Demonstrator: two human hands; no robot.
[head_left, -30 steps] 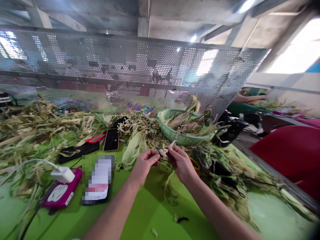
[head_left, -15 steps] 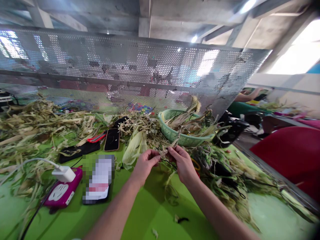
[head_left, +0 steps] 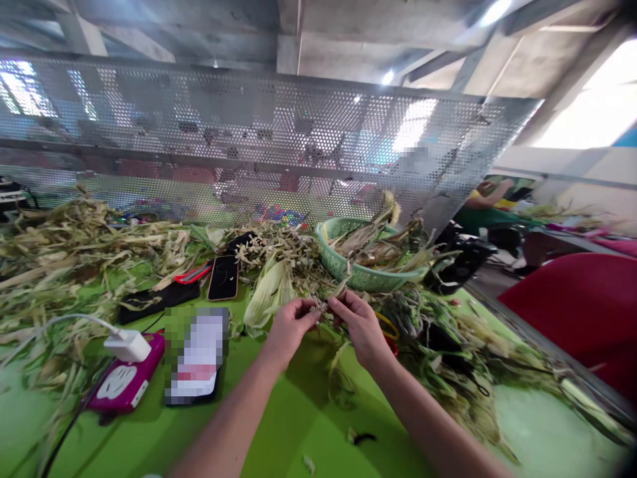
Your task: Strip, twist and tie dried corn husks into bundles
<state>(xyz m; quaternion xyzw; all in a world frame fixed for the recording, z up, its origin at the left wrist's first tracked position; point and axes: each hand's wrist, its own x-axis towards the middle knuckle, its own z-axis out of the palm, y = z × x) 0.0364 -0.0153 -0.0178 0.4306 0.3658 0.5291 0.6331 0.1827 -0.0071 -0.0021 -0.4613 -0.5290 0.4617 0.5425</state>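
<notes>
Left hand (head_left: 292, 328) and right hand (head_left: 359, 326) nearly meeting, fingertips of each pinched on a small pale scrap of dried corn husk (head_left: 322, 306) between them, above green tabletop (head_left: 298, 418). Beyond: broad pale husk (head_left: 270, 295) to left, husk-filled green plastic basket (head_left: 371, 277) to right.

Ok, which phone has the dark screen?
The far phone, beside the red tool. Its screen looks black, while the near phone shows a bright, pixelated one.

2 phones (head_left: 223, 277) (head_left: 198, 355) lie apart, 1 apparently lit; a white plug (head_left: 132, 345) rests on a pink case (head_left: 122, 385).
</notes>
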